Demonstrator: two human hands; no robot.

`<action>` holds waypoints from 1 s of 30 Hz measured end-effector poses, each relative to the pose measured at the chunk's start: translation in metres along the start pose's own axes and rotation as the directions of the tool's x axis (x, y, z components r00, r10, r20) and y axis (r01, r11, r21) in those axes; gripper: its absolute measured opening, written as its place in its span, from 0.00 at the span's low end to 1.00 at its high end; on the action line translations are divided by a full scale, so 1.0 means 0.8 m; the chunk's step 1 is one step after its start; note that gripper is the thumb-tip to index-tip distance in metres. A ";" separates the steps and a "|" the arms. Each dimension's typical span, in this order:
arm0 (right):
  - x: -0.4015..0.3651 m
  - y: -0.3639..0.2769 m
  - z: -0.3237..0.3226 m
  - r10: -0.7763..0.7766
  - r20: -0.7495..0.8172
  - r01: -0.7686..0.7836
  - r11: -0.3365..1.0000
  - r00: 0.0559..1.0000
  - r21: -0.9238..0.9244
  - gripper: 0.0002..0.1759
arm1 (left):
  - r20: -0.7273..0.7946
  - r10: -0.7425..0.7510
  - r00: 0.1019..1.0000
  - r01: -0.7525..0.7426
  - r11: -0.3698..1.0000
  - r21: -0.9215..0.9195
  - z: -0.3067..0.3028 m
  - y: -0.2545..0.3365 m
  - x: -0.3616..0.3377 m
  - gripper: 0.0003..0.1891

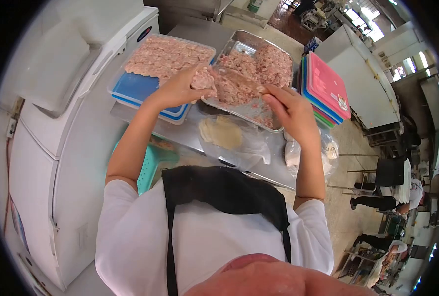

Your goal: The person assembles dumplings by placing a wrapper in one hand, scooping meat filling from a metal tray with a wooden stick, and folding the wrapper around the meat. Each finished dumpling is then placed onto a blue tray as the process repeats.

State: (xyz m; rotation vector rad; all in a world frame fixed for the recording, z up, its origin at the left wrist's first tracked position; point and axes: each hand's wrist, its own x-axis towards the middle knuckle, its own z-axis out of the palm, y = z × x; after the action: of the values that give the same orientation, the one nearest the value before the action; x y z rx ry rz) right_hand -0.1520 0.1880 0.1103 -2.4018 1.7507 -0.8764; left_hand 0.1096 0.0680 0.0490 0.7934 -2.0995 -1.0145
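My left hand [180, 90] is closed around a meat-filled dumpling [203, 79], held over the near left edge of a metal pan [255, 112]. Pink ground meat [274, 64] lies heaped in that pan. In my right hand [291, 109] is the handle end of a flat spreading tool [239, 78], its blade reaching left toward the dumpling; its exact kind is hard to make out. Left of the pan, a blue tray [134, 88] carries closely packed rows of filled dumplings [162, 54]. Pale round wrappers [221, 132] rest on clear plastic nearer my body.
Right of the pan stands a stack of coloured trays [326, 84]. A clear plastic bag [311, 155] sits by the table's near right edge. A green basket [153, 165] is lower left, beside a white freezer [88, 108]. Other people [414, 192] work far right.
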 end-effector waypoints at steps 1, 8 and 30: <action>0.004 -0.010 -0.001 0.031 0.013 -0.032 0.995 0.999 0.095 0.14 | -0.022 -0.015 1.000 0.014 0.999 -0.032 -0.010 0.000 -0.008 0.26; 0.028 -0.057 0.100 -0.068 0.087 0.060 0.994 0.994 0.086 0.16 | 0.157 0.098 0.983 -0.101 0.995 0.010 -0.074 -0.053 -0.026 0.29; -0.154 0.025 0.117 0.781 0.076 -0.650 0.457 0.620 0.607 0.17 | -0.067 -0.254 0.965 0.260 0.891 0.372 -0.106 -0.213 -0.032 0.38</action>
State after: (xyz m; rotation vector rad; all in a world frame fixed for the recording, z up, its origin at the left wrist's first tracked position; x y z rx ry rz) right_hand -0.1506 0.2633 -0.0263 -1.0039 1.9039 -1.2805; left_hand 0.2297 -0.0364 -0.0590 1.2965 -2.2493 -0.7317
